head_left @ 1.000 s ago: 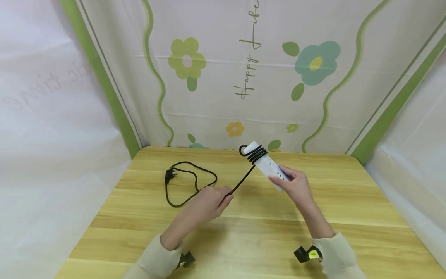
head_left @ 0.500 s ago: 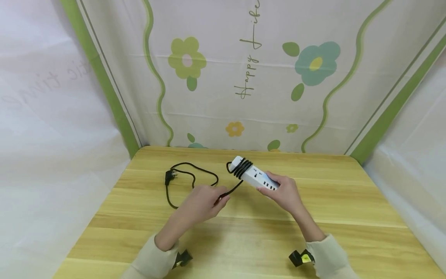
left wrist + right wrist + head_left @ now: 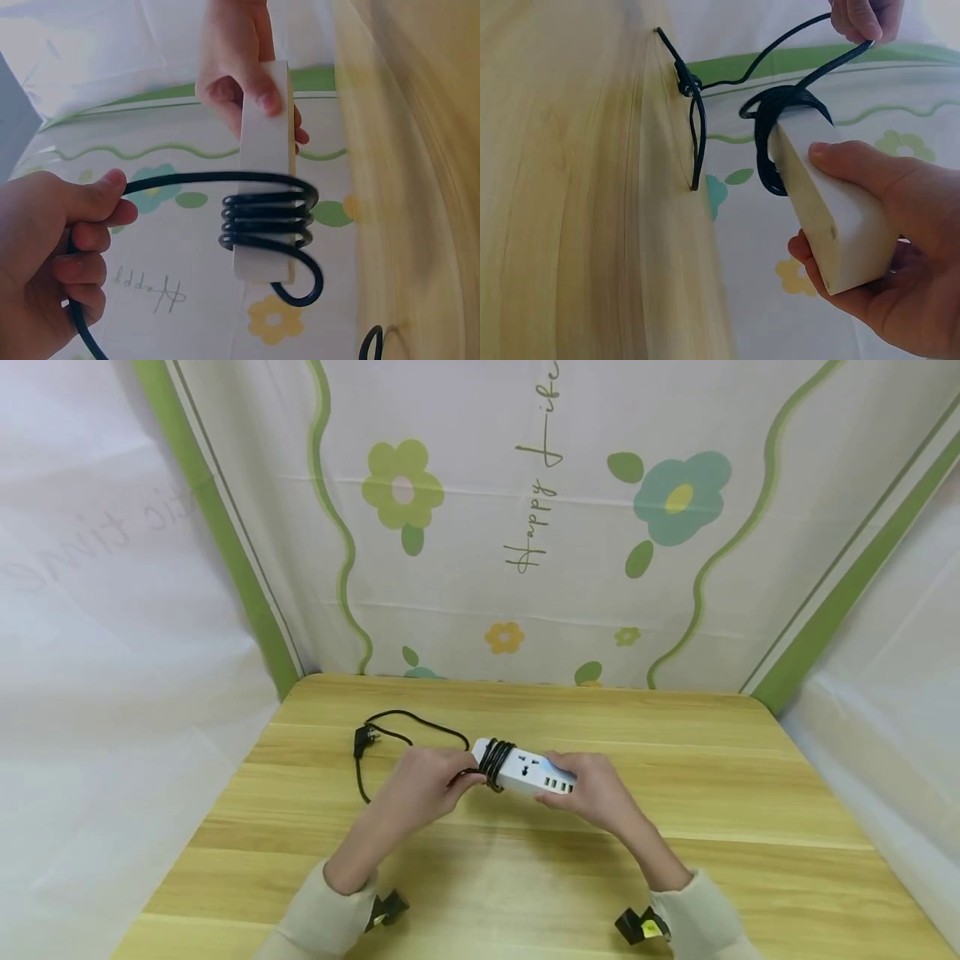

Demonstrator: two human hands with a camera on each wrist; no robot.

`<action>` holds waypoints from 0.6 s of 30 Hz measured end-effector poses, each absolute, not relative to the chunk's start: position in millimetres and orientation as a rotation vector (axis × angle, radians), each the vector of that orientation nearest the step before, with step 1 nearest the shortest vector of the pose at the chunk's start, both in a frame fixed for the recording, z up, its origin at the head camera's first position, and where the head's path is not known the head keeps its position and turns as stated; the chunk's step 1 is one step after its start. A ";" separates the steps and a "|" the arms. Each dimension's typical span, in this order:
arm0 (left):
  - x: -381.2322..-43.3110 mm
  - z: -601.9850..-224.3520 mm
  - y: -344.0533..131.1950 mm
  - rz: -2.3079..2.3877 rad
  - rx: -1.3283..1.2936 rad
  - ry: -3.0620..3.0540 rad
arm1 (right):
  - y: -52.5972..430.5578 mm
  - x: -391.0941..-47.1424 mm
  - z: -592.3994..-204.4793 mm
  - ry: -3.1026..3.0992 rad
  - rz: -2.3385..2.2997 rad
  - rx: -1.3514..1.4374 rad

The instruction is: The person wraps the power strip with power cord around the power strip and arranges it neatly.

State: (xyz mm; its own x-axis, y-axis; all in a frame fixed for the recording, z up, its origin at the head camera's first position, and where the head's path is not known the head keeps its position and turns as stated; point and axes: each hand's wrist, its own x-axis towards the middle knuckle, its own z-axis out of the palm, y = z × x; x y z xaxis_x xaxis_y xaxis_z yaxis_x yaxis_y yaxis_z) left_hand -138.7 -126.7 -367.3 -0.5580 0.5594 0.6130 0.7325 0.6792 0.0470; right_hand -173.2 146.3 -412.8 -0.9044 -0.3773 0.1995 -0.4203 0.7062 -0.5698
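With the right hand [image 3: 596, 789] gripping the white power strip [image 3: 534, 772] above the wooden table [image 3: 555, 885], I am watching from afar as the left hand [image 3: 422, 787], apart from the right, is pinching the black cord [image 3: 495, 762] coiling round the strip's other end, while the plug [image 3: 363, 741] is lying toward the left.

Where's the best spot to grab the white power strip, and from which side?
Probably by the right end of the power strip, coming from the right: black cord is coiled round the left end, while the right one is a slim, cord-free block, which the right hand grips.
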 end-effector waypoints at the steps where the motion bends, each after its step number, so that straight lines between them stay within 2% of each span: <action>1: -139.9 -367.4 -128.3 -0.408 -0.996 -2.311 | 145.3 -172.4 -412.4 -2.848 0.968 0.695; 11: -154.7 -373.0 -136.6 -0.470 -1.159 -2.308 | 138.6 -163.9 -411.5 -2.828 0.800 1.174; 18: -173.7 -387.5 -145.0 -0.751 -1.353 -2.266 | 135.7 -156.1 -403.1 -2.742 0.886 1.362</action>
State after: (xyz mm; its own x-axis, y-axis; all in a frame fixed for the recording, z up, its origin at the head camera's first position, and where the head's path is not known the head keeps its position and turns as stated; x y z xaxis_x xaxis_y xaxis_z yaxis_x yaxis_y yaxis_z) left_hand -173.7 -145.0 -387.5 -0.4546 0.6767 0.5791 0.8887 0.3885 0.2436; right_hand -156.1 135.7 -403.1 -0.6340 -0.7475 0.1981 -0.7221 0.4806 -0.4976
